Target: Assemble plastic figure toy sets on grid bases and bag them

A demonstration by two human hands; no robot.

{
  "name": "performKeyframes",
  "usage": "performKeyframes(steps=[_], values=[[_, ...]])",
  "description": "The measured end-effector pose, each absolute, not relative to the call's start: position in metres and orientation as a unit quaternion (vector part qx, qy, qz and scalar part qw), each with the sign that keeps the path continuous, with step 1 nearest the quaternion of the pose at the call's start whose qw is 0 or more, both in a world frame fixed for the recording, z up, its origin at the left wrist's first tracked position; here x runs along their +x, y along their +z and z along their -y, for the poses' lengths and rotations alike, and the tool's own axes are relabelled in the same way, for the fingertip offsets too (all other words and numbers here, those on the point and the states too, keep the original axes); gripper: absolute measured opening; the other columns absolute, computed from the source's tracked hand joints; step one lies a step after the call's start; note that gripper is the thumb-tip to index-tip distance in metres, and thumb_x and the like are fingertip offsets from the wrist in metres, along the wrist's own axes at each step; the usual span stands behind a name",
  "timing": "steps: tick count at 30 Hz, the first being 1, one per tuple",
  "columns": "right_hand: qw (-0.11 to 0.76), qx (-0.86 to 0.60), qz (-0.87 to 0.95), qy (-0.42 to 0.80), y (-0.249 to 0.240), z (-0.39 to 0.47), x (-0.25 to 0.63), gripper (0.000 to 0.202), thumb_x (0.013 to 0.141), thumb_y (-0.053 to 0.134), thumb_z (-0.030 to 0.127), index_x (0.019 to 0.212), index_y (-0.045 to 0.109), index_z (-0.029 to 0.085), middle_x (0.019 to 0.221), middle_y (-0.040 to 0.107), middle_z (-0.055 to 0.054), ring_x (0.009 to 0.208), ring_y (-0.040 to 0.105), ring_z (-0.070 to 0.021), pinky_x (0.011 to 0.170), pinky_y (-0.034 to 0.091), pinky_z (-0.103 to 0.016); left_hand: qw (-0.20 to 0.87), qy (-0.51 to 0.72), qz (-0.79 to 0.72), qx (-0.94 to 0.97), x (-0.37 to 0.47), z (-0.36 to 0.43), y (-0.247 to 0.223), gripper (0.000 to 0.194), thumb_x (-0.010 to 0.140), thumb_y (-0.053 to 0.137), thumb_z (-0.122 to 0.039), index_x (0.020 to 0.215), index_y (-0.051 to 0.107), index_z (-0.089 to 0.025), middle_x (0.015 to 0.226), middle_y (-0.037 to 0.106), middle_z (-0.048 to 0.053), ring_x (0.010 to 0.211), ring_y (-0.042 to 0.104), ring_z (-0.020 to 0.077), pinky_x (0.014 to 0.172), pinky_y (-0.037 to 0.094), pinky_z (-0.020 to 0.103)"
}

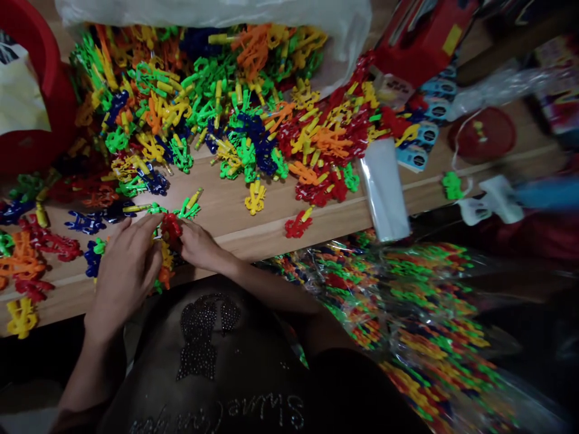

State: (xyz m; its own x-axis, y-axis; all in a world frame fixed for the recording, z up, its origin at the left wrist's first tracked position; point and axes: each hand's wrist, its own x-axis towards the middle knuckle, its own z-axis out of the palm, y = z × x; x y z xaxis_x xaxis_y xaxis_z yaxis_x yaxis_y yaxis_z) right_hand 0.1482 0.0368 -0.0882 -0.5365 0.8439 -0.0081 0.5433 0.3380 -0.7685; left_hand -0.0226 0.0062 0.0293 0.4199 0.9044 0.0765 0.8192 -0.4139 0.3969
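At the near edge of a wooden desk (pixel 266 232), the two hands meet over a red plastic piece (pixel 172 226), which sits between their fingertips. The left hand (pixel 126 262) comes in from the near left, back upward, fingers stretched toward the red piece and thumb held apart; its fingertips are partly hidden, so whether they grip anything cannot be told. The right hand (pixel 199 244) is curled, its fingertips at the right side of the red piece, though how firmly they hold it cannot be seen. Just beyond the hands lies a green piece (pixel 190 208) with a yellow part, and dark blue pieces (pixel 85 222) lie left of the left hand. Farther left, orange pieces (pixel 22 259) lie mixed with red ones. A broad heap of coloured pieces (pixel 212 96) spreads across the far side, before the mouth of a whitish plastic bag (pixel 217 13). A red tub (pixel 54 78) stands at the far left. Toward the right are a stack of clear sleeves (pixel 386 193), blue cards (pixel 420 144), a red box (pixel 420 45) and a round red dish (pixel 483 135). Below the desk, at the near right, lie filled clear bags (pixel 416 325).
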Motion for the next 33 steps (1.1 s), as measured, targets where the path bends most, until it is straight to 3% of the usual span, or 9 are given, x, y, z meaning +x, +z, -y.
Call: performKeyframes(steps=[4,7,9,14,20,23,26,29,33], values=[[0.167,-0.425,0.823,0.339,-0.092,-0.028,0.142,0.041,0.095,0.046,0.002,0.13,0.062,0.015,0.125,0.07,-0.016,0.125,0.06,-0.0295,0.116,0.052,-0.046,0.152,0.131,-0.517,0.832,-0.02,-0.006,0.03,0.049,0.11,0.042,-0.03,0.157,0.05,-0.022,0.155,0.064,0.013,0.142,0.063,0.0286,0.128,0.042,0.053],[0.151,-0.422,0.829,0.334,-0.093,-0.024,0.137,0.036,0.103,0.044,0.011,0.133,0.062,0.02,0.125,0.07,-0.015,0.121,0.062,-0.03,0.109,0.055,-0.048,0.137,0.113,-0.495,0.85,-0.019,-0.005,0.029,0.052,0.111,0.045,-0.043,0.159,0.05,-0.024,0.164,0.056,0.012,0.153,0.051,0.0324,0.127,0.04,0.056],[0.158,-0.391,0.84,0.343,-0.093,-0.027,0.138,0.034,0.104,0.046,0.012,0.129,0.064,0.023,0.127,0.071,-0.012,0.119,0.062,-0.0279,0.107,0.055,-0.047,0.124,0.101,-0.478,0.864,-0.019,-0.005,0.029,0.051,0.111,0.045,-0.05,0.154,0.056,-0.025,0.159,0.061,0.011,0.153,0.051,0.0337,0.127,0.039,0.057],[0.208,-0.318,0.86,0.341,-0.084,-0.053,0.169,0.046,0.098,0.043,-0.002,0.13,0.065,0.023,0.125,0.073,-0.009,0.116,0.063,-0.0227,0.11,0.052,-0.045,0.107,0.098,-0.475,0.868,-0.018,0.001,0.029,0.038,0.113,0.042,-0.037,0.135,0.069,-0.022,0.133,0.078,0.009,0.131,0.069,0.0276,0.122,0.043,0.054],[0.191,-0.425,0.849,0.247,-0.075,-0.092,0.216,0.041,0.103,0.043,0.005,0.13,0.067,0.024,0.13,0.07,-0.009,0.122,0.057,-0.026,0.113,0.05,-0.048,0.104,0.117,-0.528,0.835,-0.017,0.002,0.028,0.039,0.112,0.045,-0.037,0.133,0.071,-0.018,0.13,0.079,0.012,0.13,0.07,0.0297,0.12,0.045,0.054],[0.169,-0.452,0.842,0.242,-0.077,-0.087,0.226,0.043,0.102,0.04,0.004,0.133,0.064,0.021,0.127,0.069,-0.012,0.121,0.057,-0.0282,0.11,0.052,-0.05,0.094,0.112,-0.54,0.829,-0.015,0.003,0.03,0.043,0.113,0.042,-0.038,0.141,0.067,-0.016,0.144,0.072,0.016,0.144,0.061,0.034,0.129,0.032,0.063],[0.217,-0.463,0.814,0.275,-0.079,-0.061,0.227,0.05,0.1,0.038,0.003,0.147,0.052,0.015,0.137,0.064,-0.018,0.128,0.058,-0.0302,0.114,0.052,-0.055,0.094,0.118,-0.538,0.829,-0.011,0.007,0.032,0.046,0.114,0.038,-0.037,0.151,0.058,-0.018,0.157,0.062,0.016,0.156,0.049,0.0338,0.135,0.017,0.068],[0.257,-0.429,0.792,0.351,-0.081,-0.028,0.215,0.054,0.1,0.042,0.008,0.154,0.044,0.015,0.141,0.061,-0.019,0.132,0.06,-0.0305,0.115,0.054,-0.054,0.096,0.112,-0.522,0.84,-0.008,0.009,0.03,0.045,0.114,0.037,-0.032,0.153,0.056,-0.017,0.154,0.065,0.015,0.155,0.052,0.0301,0.136,0.022,0.061],[0.241,-0.398,0.783,0.413,-0.091,0.003,0.19,0.054,0.096,0.045,0.009,0.148,0.049,0.02,0.136,0.065,-0.016,0.132,0.062,-0.0305,0.117,0.056,-0.056,0.075,0.103,-0.505,0.854,-0.009,0.006,0.022,0.046,0.111,0.039,-0.02,0.153,0.055,-0.013,0.149,0.069,0.016,0.148,0.059,0.03,0.132,0.031,0.057]])
